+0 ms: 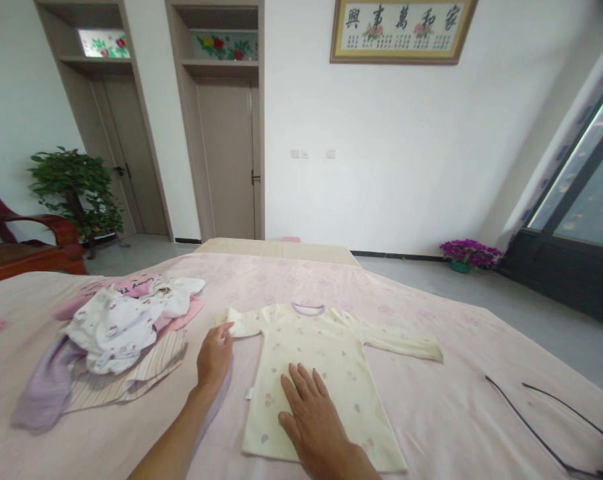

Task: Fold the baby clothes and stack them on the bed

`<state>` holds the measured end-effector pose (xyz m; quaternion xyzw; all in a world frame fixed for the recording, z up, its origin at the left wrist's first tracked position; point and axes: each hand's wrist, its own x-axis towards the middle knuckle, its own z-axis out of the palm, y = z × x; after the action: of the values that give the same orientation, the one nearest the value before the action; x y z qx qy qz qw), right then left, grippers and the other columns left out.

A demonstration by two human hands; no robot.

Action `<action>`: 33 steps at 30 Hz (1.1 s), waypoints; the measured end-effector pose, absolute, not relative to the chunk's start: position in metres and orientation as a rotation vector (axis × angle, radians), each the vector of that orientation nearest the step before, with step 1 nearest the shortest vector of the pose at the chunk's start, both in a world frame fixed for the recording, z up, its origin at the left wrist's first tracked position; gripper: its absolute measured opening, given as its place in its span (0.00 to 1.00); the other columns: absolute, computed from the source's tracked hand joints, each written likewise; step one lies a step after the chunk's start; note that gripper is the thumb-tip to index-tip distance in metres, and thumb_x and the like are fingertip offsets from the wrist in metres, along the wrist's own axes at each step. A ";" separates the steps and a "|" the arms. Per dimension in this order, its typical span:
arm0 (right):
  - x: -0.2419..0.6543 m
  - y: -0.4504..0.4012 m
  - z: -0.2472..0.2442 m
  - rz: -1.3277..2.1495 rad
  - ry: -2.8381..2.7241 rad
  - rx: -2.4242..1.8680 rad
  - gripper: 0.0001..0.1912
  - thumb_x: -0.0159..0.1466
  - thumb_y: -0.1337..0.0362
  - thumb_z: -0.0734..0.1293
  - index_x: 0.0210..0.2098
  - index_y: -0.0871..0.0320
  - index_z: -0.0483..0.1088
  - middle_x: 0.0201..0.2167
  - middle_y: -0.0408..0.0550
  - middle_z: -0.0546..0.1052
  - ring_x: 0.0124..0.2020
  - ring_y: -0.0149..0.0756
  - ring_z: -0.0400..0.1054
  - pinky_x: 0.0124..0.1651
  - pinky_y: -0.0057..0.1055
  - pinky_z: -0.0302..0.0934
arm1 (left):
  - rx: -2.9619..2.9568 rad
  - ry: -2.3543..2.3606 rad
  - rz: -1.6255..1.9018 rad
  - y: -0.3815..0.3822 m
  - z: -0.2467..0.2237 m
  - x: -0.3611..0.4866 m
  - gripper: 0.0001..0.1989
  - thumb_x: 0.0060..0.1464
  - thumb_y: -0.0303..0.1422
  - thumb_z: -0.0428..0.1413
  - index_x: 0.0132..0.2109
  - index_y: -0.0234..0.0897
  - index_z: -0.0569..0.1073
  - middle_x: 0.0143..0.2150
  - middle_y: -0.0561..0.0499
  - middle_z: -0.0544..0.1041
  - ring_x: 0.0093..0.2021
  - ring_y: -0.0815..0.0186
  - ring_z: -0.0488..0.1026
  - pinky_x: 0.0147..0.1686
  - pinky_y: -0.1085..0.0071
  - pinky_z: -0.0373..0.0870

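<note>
We judge the step in hand as flattening the shirt, spread on the pink sheet right of the clothes pile. Right hand: palm down on its front, fingers spread, gripping nothing. Left hand: at the bunched cuff; we can't tell if it's pinched. Next move probably calls for straightening that cuff. Count: one shirt, two sleeves, one pile (pieces uncountable), two hands, two doors.

The framed picture bears large dark characters, left to right 興 事 萬 和 家, above smaller rows too fine to read; blurred dark letters on the pink garment seem to include "oy T"
</note>
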<state>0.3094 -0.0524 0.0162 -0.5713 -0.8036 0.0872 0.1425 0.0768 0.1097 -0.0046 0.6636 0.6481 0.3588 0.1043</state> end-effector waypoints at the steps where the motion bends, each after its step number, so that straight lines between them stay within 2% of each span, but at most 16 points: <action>1: 0.309 -0.052 0.018 0.267 -2.308 -1.649 0.29 0.70 0.52 0.55 0.68 0.51 0.51 0.70 0.47 0.47 0.70 0.47 0.39 0.70 0.50 0.35 | 1.905 2.008 1.004 0.119 -0.002 0.071 0.20 0.61 0.30 0.43 0.56 0.39 0.69 0.55 0.44 0.72 0.54 0.61 0.71 0.51 0.67 0.66; 5: 0.307 -0.053 0.016 0.297 -2.268 -1.631 0.28 0.69 0.54 0.56 0.67 0.50 0.53 0.69 0.47 0.49 0.70 0.47 0.40 0.70 0.51 0.35 | 1.767 2.216 0.688 0.152 0.005 0.055 0.22 0.58 0.31 0.46 0.59 0.35 0.66 0.58 0.34 0.68 0.55 0.48 0.69 0.47 0.57 0.66; 7: 0.308 -0.054 0.013 0.322 -2.236 -1.618 0.27 0.69 0.55 0.57 0.66 0.49 0.55 0.69 0.46 0.51 0.70 0.47 0.40 0.70 0.51 0.34 | 1.721 2.227 0.642 0.164 0.008 0.052 0.19 0.56 0.33 0.49 0.53 0.32 0.70 0.55 0.30 0.69 0.53 0.42 0.70 0.45 0.52 0.66; 9: 0.311 -0.052 0.010 0.374 -2.203 -1.591 0.27 0.67 0.57 0.59 0.65 0.49 0.58 0.68 0.47 0.54 0.69 0.47 0.42 0.70 0.51 0.34 | 1.686 2.208 0.626 0.171 0.015 0.051 0.15 0.55 0.34 0.50 0.46 0.31 0.72 0.51 0.30 0.72 0.50 0.40 0.71 0.43 0.51 0.66; 11: 0.315 -0.047 0.010 0.435 -2.095 -1.575 0.25 0.64 0.59 0.62 0.61 0.53 0.65 0.66 0.50 0.60 0.68 0.48 0.48 0.69 0.51 0.38 | 1.665 2.160 0.654 0.173 0.024 0.054 0.12 0.55 0.34 0.50 0.42 0.32 0.73 0.47 0.32 0.75 0.48 0.42 0.73 0.42 0.53 0.67; 14: 0.317 -0.026 0.024 0.676 -1.729 -1.531 0.21 0.63 0.58 0.61 0.54 0.57 0.71 0.57 0.56 0.71 0.59 0.47 0.63 0.61 0.47 0.56 | 1.697 2.011 0.783 0.163 0.040 0.074 0.13 0.58 0.38 0.47 0.42 0.36 0.71 0.44 0.39 0.78 0.46 0.50 0.75 0.41 0.61 0.68; 16: 0.311 -0.006 0.041 0.961 -1.400 -1.416 0.22 0.64 0.54 0.60 0.54 0.57 0.69 0.52 0.55 0.74 0.52 0.44 0.69 0.51 0.42 0.65 | 1.763 1.831 0.871 0.147 0.048 0.099 0.14 0.60 0.40 0.45 0.44 0.38 0.70 0.43 0.45 0.78 0.43 0.58 0.76 0.39 0.68 0.69; 18: 0.300 0.016 0.057 1.178 -1.097 -1.237 0.26 0.63 0.50 0.61 0.56 0.55 0.64 0.53 0.53 0.73 0.49 0.42 0.70 0.43 0.37 0.69 | 1.839 1.612 0.909 0.126 0.053 0.127 0.14 0.60 0.41 0.46 0.44 0.39 0.71 0.42 0.49 0.79 0.39 0.64 0.77 0.36 0.73 0.70; 19: 0.294 0.026 0.062 1.235 -0.983 -1.159 0.26 0.61 0.49 0.63 0.55 0.54 0.64 0.52 0.52 0.74 0.47 0.40 0.71 0.40 0.35 0.69 | 1.871 1.503 0.904 0.115 0.054 0.140 0.13 0.58 0.40 0.48 0.43 0.39 0.71 0.40 0.51 0.79 0.37 0.65 0.77 0.35 0.74 0.70; 21: 0.282 0.046 0.066 1.271 -0.793 -1.104 0.22 0.57 0.50 0.68 0.46 0.56 0.68 0.41 0.49 0.77 0.38 0.36 0.72 0.33 0.29 0.67 | 1.916 1.178 0.885 0.093 0.055 0.156 0.12 0.56 0.38 0.51 0.44 0.38 0.73 0.41 0.50 0.80 0.38 0.65 0.76 0.38 0.74 0.70; 24: 0.275 0.070 0.061 1.221 -0.622 -1.178 0.13 0.51 0.60 0.71 0.32 0.57 0.66 0.23 0.40 0.72 0.23 0.28 0.66 0.23 0.22 0.59 | 1.928 1.067 0.861 0.067 0.055 0.149 0.14 0.55 0.36 0.51 0.47 0.37 0.73 0.43 0.48 0.79 0.41 0.64 0.76 0.42 0.72 0.69; 26: 0.280 0.082 0.060 1.195 -0.594 -1.217 0.11 0.51 0.64 0.70 0.31 0.57 0.65 0.20 0.38 0.69 0.20 0.26 0.62 0.20 0.20 0.56 | 2.031 1.297 0.784 0.050 0.054 0.129 0.12 0.56 0.36 0.50 0.45 0.38 0.73 0.41 0.48 0.79 0.39 0.64 0.75 0.40 0.71 0.66; 29: 0.297 0.099 0.073 1.201 -0.631 -1.219 0.07 0.53 0.65 0.69 0.31 0.58 0.67 0.21 0.39 0.69 0.18 0.24 0.60 0.19 0.20 0.55 | 2.247 1.590 0.465 0.026 0.049 0.099 0.13 0.59 0.42 0.48 0.37 0.40 0.73 0.35 0.50 0.78 0.36 0.62 0.74 0.35 0.69 0.61; 33: 0.314 0.118 0.104 1.188 -0.726 -1.186 0.06 0.55 0.64 0.69 0.30 0.58 0.67 0.20 0.38 0.68 0.18 0.23 0.59 0.17 0.19 0.54 | 2.313 1.666 0.153 0.000 0.039 0.090 0.13 0.56 0.45 0.51 0.34 0.41 0.71 0.33 0.50 0.78 0.35 0.58 0.74 0.32 0.68 0.56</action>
<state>0.3145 0.1181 0.1040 -0.5137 -0.3143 0.5147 0.6102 0.0904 0.0004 0.0388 0.8019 0.5777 0.0530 0.1428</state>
